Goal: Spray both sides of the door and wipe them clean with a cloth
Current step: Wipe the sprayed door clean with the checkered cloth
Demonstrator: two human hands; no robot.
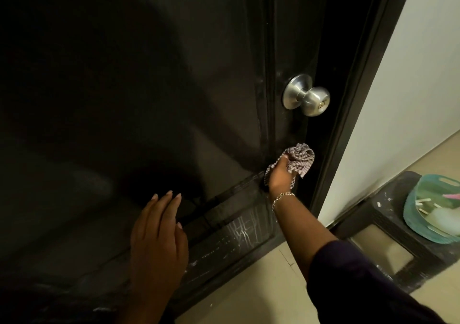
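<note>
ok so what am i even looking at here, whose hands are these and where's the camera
There is no machine here. A person wears a wide-angle camera on the head, so this single picture looks forward and down at their own two hands.

They face a dark door with a round metal knob. The right hand, with a chain bracelet on the wrist, grips a crumpled checked cloth against the door below the knob. The left hand is open, fingers straight, in front of the lower door panel; whether it touches the door is unclear.

At the right, by the pale wall, a dark plastic stool carries a green basket; its contents are too blurred to name.
</note>
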